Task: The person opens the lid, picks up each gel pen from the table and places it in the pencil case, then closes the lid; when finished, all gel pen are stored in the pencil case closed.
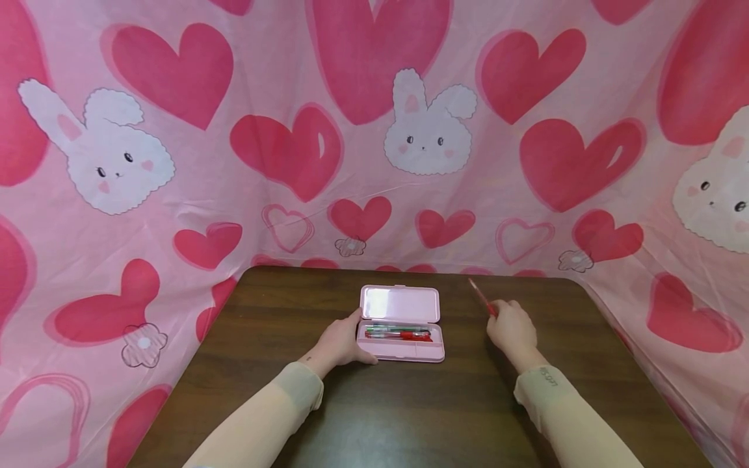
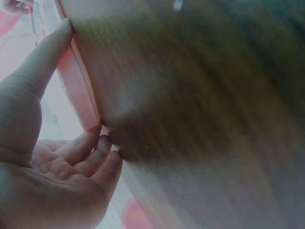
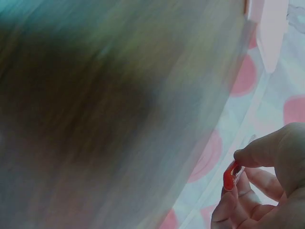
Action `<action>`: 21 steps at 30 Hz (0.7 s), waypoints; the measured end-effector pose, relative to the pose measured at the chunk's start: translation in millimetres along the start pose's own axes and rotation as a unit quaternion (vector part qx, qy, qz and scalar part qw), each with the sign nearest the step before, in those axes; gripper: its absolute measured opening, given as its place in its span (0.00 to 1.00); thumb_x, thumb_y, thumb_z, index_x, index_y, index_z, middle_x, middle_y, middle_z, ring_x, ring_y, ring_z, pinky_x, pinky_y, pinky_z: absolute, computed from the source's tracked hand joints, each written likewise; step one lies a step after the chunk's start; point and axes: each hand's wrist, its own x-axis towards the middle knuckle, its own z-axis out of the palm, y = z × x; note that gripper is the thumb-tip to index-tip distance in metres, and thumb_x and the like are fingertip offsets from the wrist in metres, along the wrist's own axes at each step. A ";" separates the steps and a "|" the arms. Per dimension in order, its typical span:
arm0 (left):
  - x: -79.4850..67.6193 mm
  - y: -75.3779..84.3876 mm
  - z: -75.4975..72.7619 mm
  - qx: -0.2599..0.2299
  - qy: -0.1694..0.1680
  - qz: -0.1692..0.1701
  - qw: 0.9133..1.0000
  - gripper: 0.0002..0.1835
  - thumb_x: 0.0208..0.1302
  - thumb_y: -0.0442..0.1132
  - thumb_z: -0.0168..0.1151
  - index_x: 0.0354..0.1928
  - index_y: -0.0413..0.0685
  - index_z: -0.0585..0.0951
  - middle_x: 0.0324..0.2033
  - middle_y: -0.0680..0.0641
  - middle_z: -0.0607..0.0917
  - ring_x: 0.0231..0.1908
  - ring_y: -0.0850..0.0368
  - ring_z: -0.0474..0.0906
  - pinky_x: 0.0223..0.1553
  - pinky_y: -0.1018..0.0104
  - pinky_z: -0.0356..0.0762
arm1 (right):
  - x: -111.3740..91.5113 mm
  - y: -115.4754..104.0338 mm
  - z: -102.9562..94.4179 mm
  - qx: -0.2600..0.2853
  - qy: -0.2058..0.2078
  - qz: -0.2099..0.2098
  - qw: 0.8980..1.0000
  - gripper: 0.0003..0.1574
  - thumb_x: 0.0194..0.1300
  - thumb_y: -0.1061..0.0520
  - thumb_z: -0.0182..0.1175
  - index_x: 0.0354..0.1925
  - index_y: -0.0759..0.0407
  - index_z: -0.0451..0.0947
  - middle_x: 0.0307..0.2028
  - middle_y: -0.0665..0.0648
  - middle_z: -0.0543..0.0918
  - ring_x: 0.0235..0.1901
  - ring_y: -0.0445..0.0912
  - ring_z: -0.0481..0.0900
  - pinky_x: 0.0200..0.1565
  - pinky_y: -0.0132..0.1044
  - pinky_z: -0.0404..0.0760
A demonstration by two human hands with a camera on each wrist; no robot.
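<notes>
A pink pencil case (image 1: 430,355) lies on the table with its lid (image 1: 409,305) raised toward the back. Inside its long rear compartment are several pens, among them a red pen (image 1: 415,336) and one with green parts. My left hand (image 1: 339,341) holds the case at its left end, thumb along the front edge and fingers round the left side. To the right of the case, my right hand (image 1: 513,330) pinches another red pen (image 1: 481,298) between thumb and fingers. That pen slants up and leftward, away from the hand; its red end (image 3: 230,177) shows in the right wrist view.
The dark wooden table (image 1: 409,409) spreads around both hands. Behind it and at both sides hangs a pink cloth (image 1: 363,175) printed with hearts and white rabbits. The case's front part has smaller compartments split by a divider.
</notes>
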 end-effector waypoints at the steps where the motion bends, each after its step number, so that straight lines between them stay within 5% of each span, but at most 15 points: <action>1: 0.0 0.2 0.2 0.002 0.001 0.000 1.000 0.66 0.44 0.58 0.92 0.83 0.49 0.65 0.67 0.41 0.85 0.62 0.42 0.82 0.71 0.35 0.80 | 0.0 -2.9 0.3 0.001 0.001 -0.006 1.000 0.26 0.71 0.59 0.59 0.65 0.64 0.81 0.56 0.74 0.83 0.53 0.74 0.84 0.48 0.72 0.85; 21: 2.6 -1.1 3.0 -0.003 0.002 -0.004 1.000 0.66 0.44 0.58 0.92 0.84 0.52 0.64 0.68 0.42 0.84 0.63 0.43 0.81 0.72 0.36 0.79 | -2.8 -46.9 18.6 0.011 0.049 -0.102 0.994 0.17 0.69 0.61 0.70 0.55 0.59 0.89 0.51 0.67 0.88 0.51 0.66 0.84 0.56 0.65 0.86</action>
